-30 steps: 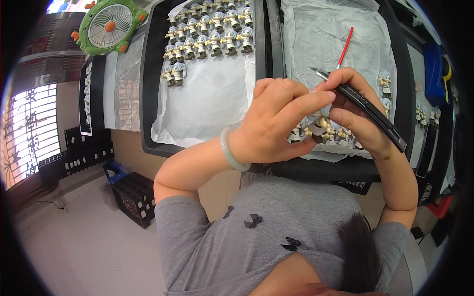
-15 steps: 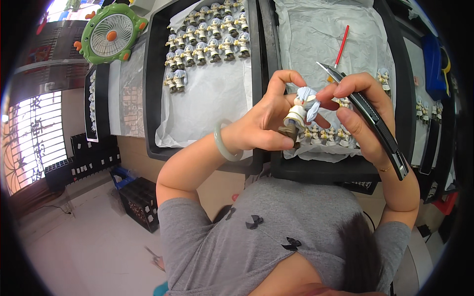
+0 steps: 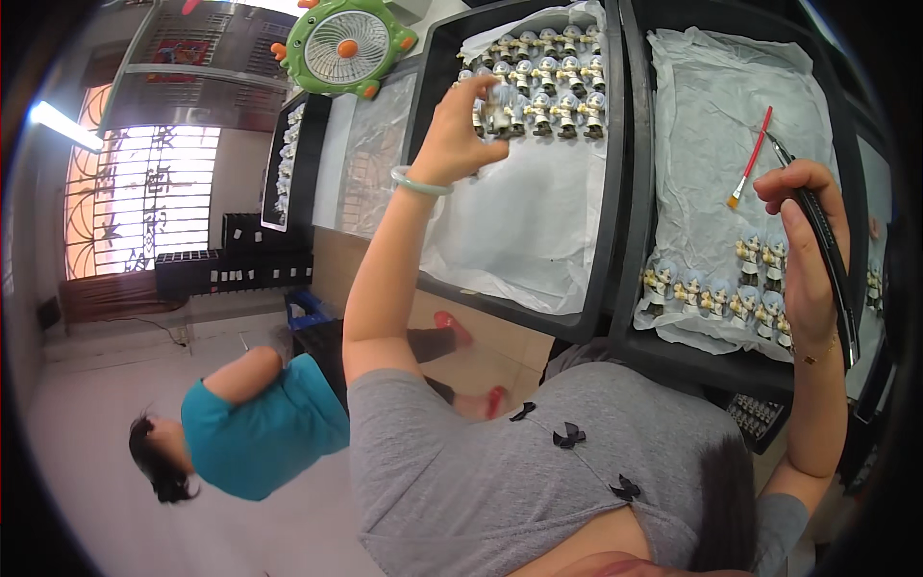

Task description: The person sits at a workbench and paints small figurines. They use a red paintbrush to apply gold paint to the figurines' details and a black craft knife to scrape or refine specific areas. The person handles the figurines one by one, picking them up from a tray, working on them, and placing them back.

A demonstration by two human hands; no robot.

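My left hand (image 3: pixel 457 135) is over the left tray (image 3: pixel 608 192), its thumb and fingers around a small figurine (image 3: pixel 497 112) that is smeared by motion. Rows of similar pale-haired figurines (image 3: pixel 543 75) stand on the white paper of that tray, right beside my fingers. At the right, my right hand (image 3: pixel 812 255) grips a black utility knife (image 3: pixel 829 226), its blade pointing up and away from me. A red-handled paintbrush (image 3: pixel 756 154) lies on the paper in the right tray (image 3: pixel 637 183), near the knife tip. Several more figurines (image 3: pixel 716 296) stand at that tray's near end.
A green animal-shaped fan (image 3: pixel 348 48) stands at the far left. Next to it is a narrow dark tray (image 3: pixel 288 163) of small pale parts. Behind my left arm, a person in a teal shirt (image 3: pixel 260 428) is bent low. Black crates (image 3: pixel 236 269) are stacked by the window.
My left hand has carried the figurine from in front of my right hand to the left tray. My right hand keeps the knife. The view has swung left, and a person has come into it.
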